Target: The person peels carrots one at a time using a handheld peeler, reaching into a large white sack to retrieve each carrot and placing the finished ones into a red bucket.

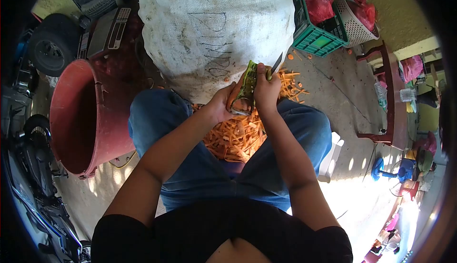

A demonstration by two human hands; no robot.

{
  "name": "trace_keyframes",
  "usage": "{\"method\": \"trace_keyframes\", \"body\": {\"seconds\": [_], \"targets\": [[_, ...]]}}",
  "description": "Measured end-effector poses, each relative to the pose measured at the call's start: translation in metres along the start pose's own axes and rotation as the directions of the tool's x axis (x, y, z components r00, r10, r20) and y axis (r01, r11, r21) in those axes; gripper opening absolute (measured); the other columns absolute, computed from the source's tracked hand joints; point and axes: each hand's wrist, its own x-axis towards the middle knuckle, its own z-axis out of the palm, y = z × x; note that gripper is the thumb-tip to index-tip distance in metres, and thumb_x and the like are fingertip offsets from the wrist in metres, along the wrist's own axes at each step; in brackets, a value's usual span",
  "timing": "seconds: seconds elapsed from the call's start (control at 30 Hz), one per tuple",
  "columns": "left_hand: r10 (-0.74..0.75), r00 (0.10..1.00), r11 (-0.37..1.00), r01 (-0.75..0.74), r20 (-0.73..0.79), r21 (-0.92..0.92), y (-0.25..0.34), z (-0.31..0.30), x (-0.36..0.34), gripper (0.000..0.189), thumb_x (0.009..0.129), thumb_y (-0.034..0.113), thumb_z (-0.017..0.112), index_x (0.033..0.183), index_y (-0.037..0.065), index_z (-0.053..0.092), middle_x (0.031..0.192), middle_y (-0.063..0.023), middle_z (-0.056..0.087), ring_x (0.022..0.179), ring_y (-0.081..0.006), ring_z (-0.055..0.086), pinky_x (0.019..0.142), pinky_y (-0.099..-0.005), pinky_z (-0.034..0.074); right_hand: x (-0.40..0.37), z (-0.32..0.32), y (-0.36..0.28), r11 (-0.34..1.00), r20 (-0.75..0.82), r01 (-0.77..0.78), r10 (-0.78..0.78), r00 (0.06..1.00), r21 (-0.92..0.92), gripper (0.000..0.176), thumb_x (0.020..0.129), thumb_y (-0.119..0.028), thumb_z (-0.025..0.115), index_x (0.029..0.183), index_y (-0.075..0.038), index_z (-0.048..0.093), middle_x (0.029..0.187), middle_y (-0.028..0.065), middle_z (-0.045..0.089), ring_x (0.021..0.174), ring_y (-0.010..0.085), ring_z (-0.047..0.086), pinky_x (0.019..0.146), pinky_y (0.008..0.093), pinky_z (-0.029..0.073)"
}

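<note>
My left hand (220, 105) is closed around an orange carrot (234, 94), mostly hidden by the fingers and a green tool. That tool, a long green peeler (247, 88) with an open frame and a shiny lower end, lies along the carrot. My right hand (266, 91) grips the peeler from the right side, thumb on top. A knife (277, 62) with a dark blade sticks up from the same hand, its handle partly covered. Below both hands, a heap of carrot strips (233, 137) lies between my knees; more strips (291, 86) lie to the right.
A large stuffed white sack (214, 30) stands right in front of me. To the left is a red barrel (74, 115), mouth towards me. A green crate (323, 44), a white basket (350, 27) and a red-brown wooden frame (394, 96) stand on the right.
</note>
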Motion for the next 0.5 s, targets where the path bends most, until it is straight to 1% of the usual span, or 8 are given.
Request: {"method": "trace_keyframes", "body": {"seconds": [0.03, 0.1, 0.17, 0.2, 0.23, 0.33, 0.43, 0.5], "targets": [[0.000, 1.000, 1.000, 0.000, 0.000, 0.000, -0.001, -0.003, 0.000, 0.036, 0.088, 0.033, 0.026, 0.101, 0.004, 0.045, 0.090, -0.0084, 0.054, 0.081, -0.0199, 0.054, 0.073, -0.0346, 0.045, 0.000, 0.000, 0.000, 0.998, -0.021, 0.012, -0.014, 1.000, -0.069, 0.029, 0.081, -0.022, 0.051, 0.070, 0.005, 0.055, 0.053, 0.0078, 0.050, 0.049, 0.0138, 0.045, 0.048, 0.0271, 0.036], [-0.031, 0.999, 0.968, 0.026, 0.018, 0.251, 0.000, -0.012, 0.002, 0.037, 0.088, 0.033, 0.028, 0.103, 0.003, 0.043, 0.089, -0.0100, 0.054, 0.079, -0.0204, 0.054, 0.071, -0.0335, 0.046, 0.006, -0.004, 0.002, 0.995, -0.102, 0.018, -0.028, 0.994, -0.097, 0.028, 0.080, -0.021, 0.051, 0.070, 0.005, 0.055, 0.053, 0.0089, 0.051, 0.048, 0.0153, 0.045, 0.047, 0.0278, 0.036], [-0.083, 0.996, 0.969, 0.089, -0.038, 0.230, -0.002, 0.007, -0.010, 0.038, 0.088, 0.033, 0.028, 0.104, 0.001, 0.042, 0.089, -0.0110, 0.054, 0.078, -0.0206, 0.054, 0.069, -0.0333, 0.046, 0.036, -0.017, 0.032, 0.987, -0.308, 0.002, -0.053, 0.950, -0.163, 0.028, 0.078, -0.020, 0.053, 0.069, 0.006, 0.055, 0.052, 0.0112, 0.052, 0.044, 0.0183, 0.045, 0.044, 0.0306, 0.036], [-0.138, 0.986, 0.966, 0.154, -0.089, 0.205, -0.004, 0.014, -0.014, 0.039, 0.088, 0.033, 0.028, 0.105, 0.000, 0.041, 0.088, -0.0121, 0.053, 0.078, -0.0208, 0.054, 0.068, -0.0330, 0.047, 0.049, -0.029, 0.029, 0.985, -0.371, -0.130, 0.079, 0.925, -0.113, 0.030, 0.078, -0.022, 0.053, 0.066, 0.006, 0.054, 0.052, 0.0110, 0.052, 0.042, 0.0184, 0.044, 0.042, 0.0323, 0.035], [-0.141, 0.986, 0.966, 0.157, -0.090, 0.204, -0.004, 0.011, -0.012, 0.039, 0.088, 0.033, 0.028, 0.105, 0.000, 0.041, 0.088, -0.0121, 0.053, 0.078, -0.0208, 0.054, 0.068, -0.0330, 0.047, 0.058, -0.041, 0.024, 0.961, -0.382, -0.138, 0.037, 0.923, -0.240, 0.032, 0.079, -0.024, 0.052, 0.065, 0.005, 0.053, 0.050, 0.0107, 0.051, 0.042, 0.0180, 0.044, 0.042, 0.0325, 0.035], [-0.056, 0.998, 0.973, 0.049, 0.024, 0.226, -0.001, 0.010, -0.012, 0.040, 0.087, 0.032, 0.031, 0.106, -0.003, 0.040, 0.088, -0.0135, 0.053, 0.077, -0.0213, 0.054, 0.068, -0.0335, 0.046, 0.060, -0.040, 0.019, 0.956, -0.438, -0.190, 0.076, 0.896, -0.223, 0.038, 0.080, -0.028, 0.051, 0.065, 0.006, 0.053, 0.048, 0.0066, 0.047, 0.043, 0.0154, 0.043, 0.042, 0.0322, 0.033], [-0.107, 0.989, 0.953, 0.132, -0.103, 0.273, 0.003, 0.017, -0.018, 0.040, 0.087, 0.031, 0.033, 0.106, -0.003, 0.040, 0.088, -0.0136, 0.053, 0.077, -0.0210, 0.054, 0.067, -0.0335, 0.046, 0.061, -0.036, 0.026, 0.993, -0.483, -0.112, 0.080, 0.872, -0.038, 0.036, 0.081, -0.025, 0.050, 0.063, 0.006, 0.052, 0.047, 0.0103, 0.049, 0.040, 0.0180, 0.042, 0.042, 0.0326, 0.033], [-0.279, 0.960, 0.937, 0.268, 0.017, 0.225, 0.007, 0.016, -0.024, 0.040, 0.086, 0.032, 0.036, 0.105, -0.003, 0.040, 0.086, -0.0127, 0.053, 0.076, -0.0211, 0.054, 0.067, -0.0330, 0.046, 0.074, -0.044, 0.032, 0.978, -0.490, -0.168, 0.089, 0.867, -0.120, 0.036, 0.081, -0.025, 0.049, 0.065, 0.007, 0.052, 0.050, 0.0097, 0.050, 0.042, 0.0174, 0.044, 0.043, 0.0326, 0.036]]}}
